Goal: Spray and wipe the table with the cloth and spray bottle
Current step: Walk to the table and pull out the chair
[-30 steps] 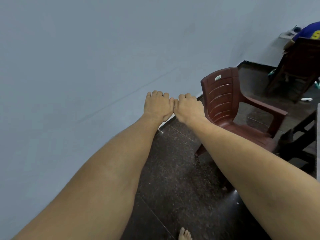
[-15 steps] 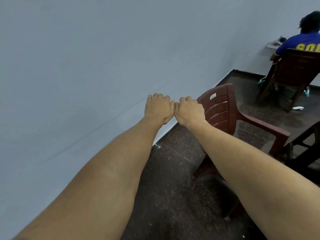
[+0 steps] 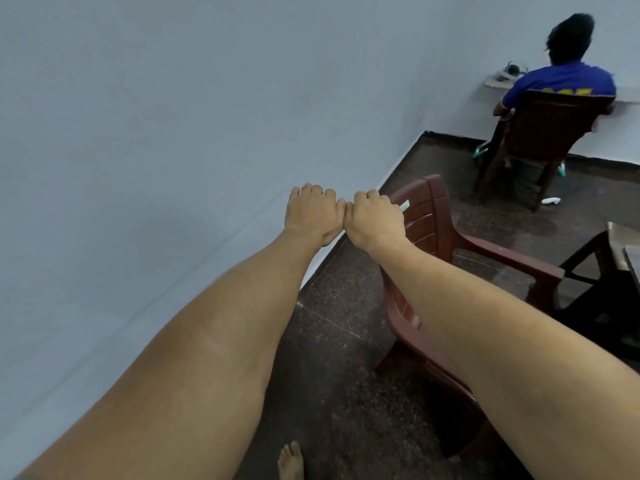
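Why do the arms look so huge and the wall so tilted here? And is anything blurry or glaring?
Head view: the wide-angle lens swells the near forearms, shrinks the left hand and right hand, and slants the wall; light is soft and even, no hard shadows, only a faint sheen on the dark floor; hands and maroon chair look sharp.
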